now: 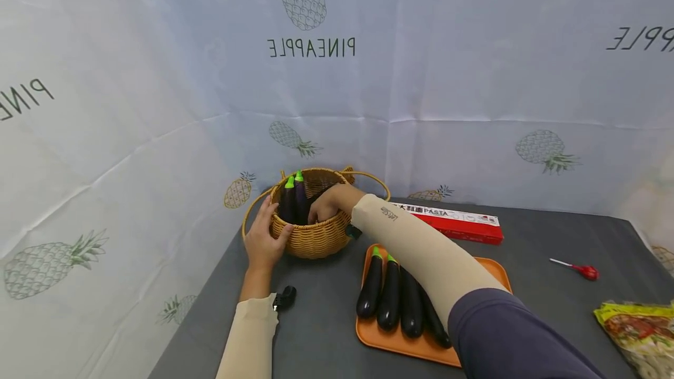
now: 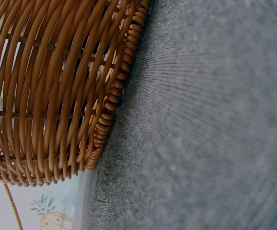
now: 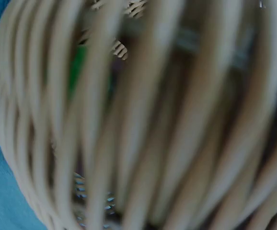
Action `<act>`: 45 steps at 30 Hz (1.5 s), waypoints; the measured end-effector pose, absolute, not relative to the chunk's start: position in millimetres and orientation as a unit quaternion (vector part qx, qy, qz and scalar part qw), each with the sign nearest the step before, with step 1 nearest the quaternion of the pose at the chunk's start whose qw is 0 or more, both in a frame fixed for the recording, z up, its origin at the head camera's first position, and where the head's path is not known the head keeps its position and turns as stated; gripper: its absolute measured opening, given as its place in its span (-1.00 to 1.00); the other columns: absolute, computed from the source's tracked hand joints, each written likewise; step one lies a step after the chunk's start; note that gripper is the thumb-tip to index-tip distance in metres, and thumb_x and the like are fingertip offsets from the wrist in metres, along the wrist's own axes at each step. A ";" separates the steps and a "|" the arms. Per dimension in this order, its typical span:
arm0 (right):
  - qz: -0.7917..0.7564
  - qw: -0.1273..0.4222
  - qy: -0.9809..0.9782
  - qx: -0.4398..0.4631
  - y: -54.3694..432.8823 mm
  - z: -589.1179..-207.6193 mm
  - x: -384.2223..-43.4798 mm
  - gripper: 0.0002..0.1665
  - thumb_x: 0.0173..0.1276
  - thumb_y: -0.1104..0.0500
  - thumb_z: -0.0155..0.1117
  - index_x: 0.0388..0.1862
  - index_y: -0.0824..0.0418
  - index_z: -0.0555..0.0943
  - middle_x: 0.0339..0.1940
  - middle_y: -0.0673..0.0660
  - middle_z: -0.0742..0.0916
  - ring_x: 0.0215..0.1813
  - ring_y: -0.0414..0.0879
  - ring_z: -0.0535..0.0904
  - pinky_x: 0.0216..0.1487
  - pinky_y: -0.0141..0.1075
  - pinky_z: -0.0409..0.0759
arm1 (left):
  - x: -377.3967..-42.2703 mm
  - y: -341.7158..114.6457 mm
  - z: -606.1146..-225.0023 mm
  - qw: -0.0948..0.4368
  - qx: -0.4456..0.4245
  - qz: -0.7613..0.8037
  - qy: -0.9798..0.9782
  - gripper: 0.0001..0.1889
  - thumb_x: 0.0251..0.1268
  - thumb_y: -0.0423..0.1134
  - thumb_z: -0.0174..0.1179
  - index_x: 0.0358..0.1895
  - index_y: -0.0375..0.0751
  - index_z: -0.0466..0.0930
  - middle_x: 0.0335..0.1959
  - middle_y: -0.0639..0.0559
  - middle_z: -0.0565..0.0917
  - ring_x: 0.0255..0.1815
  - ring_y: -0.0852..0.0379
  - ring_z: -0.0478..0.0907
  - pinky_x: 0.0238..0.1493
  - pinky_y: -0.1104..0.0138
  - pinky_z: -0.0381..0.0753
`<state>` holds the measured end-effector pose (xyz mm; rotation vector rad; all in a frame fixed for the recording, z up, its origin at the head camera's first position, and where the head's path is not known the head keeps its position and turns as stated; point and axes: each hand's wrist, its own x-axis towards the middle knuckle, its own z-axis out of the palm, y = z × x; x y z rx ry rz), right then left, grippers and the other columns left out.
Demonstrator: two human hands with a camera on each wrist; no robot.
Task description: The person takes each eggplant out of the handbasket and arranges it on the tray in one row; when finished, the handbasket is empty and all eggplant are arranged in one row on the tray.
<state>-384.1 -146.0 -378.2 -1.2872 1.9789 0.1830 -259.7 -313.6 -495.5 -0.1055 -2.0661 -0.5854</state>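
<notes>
Left grip point(image 1: 265, 240) spread against wicker basket point(image 1: 317, 242), right grip point(image 1: 330, 202) inside beside two eggplants point(image 1: 301, 196), its closure and hold unclear

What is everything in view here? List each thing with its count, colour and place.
Wicker basket: 1, tan, back of the table
Eggplants in the basket: at least 2, dark purple with green caps
Eggplants on the tray: 4 visible, dark purple
Tray: 1, orange, partly under the right arm
Pasta box: 1, red and white, behind the tray
Lollipop: 1, red, right side
Food packet: 1, mostly yellow, right edge
Table: 1, dark grey
Pineapple-print curtain: white, behind
Wrist devices: 2, black, one per wrist
Beige sleeves: 2, forearms
Navy sleeve: 1, right arm
Left hand: 1, against the basket's left side
Right hand: 1, inside the basket
</notes>
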 end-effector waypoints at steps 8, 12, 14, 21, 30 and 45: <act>-0.094 0.324 0.801 -0.494 -134.9 -368.2 -391.3 -0.37 0.28 0.55 -0.02 0.23 0.09 0.56 0.01 -0.04 0.66 0.13 -0.13 0.53 -0.09 -0.32 0.52 | -258.6 -309.9 -494.0 0.470 -0.038 -0.247 -0.847 -0.12 0.21 0.54 -0.17 0.20 -0.17 0.56 0.37 0.02 0.43 0.08 -0.20 0.57 -0.41 -0.07 0.50; -0.183 0.278 0.813 -0.478 -123.6 -364.6 -397.1 -0.39 0.24 0.56 0.14 0.25 0.18 0.56 0.11 0.03 0.64 0.10 -0.10 0.56 -0.15 -0.34 0.55 | -257.6 -309.8 -493.9 0.464 -0.036 -0.250 -0.849 -0.13 0.20 0.54 -0.15 0.21 -0.15 0.56 0.37 0.05 0.43 0.10 -0.20 0.56 -0.37 -0.09 0.51; -0.238 0.263 0.815 -0.458 -117.6 -364.7 -398.8 -0.40 0.27 0.52 0.22 0.29 0.23 0.53 0.14 0.10 0.62 0.04 -0.08 0.59 -0.15 -0.32 0.59 | -257.0 -309.6 -494.1 0.464 -0.037 -0.252 -0.849 -0.13 0.20 0.54 -0.14 0.21 -0.14 0.56 0.38 0.05 0.43 0.10 -0.20 0.56 -0.36 -0.09 0.51; -0.396 0.205 0.811 -0.379 -101.0 -371.1 -400.5 -0.37 0.31 0.25 0.36 0.36 0.17 0.47 0.17 0.14 0.60 -0.14 0.01 0.65 -0.21 -0.21 0.62 | -254.9 -308.3 -495.0 0.464 -0.041 -0.251 -0.848 -0.13 0.21 0.53 -0.14 0.21 -0.16 0.56 0.36 -0.02 0.45 0.10 -0.21 0.56 -0.39 -0.09 0.51; -0.582 0.114 0.753 -0.284 -79.2 -370.0 -385.8 -0.31 0.25 0.08 0.44 0.36 0.12 0.48 0.09 0.09 0.58 0.05 -0.02 0.54 -0.07 -0.16 0.57 | -254.2 -309.3 -494.6 0.460 -0.040 -0.252 -0.851 -0.13 0.21 0.52 -0.14 0.20 -0.19 0.56 0.36 0.01 0.44 0.12 -0.19 0.55 -0.35 -0.09 0.49; -0.644 -0.012 0.692 -0.325 -35.2 -313.4 -358.2 -0.44 0.27 0.14 0.43 0.26 0.10 0.55 0.02 0.16 0.58 -0.05 0.05 0.56 -0.06 -0.16 0.54 | -255.3 -312.4 -494.1 0.468 -0.030 -0.252 -0.846 -0.13 0.20 0.52 -0.13 0.22 -0.17 0.55 0.37 0.05 0.43 0.12 -0.21 0.54 -0.38 -0.10 0.47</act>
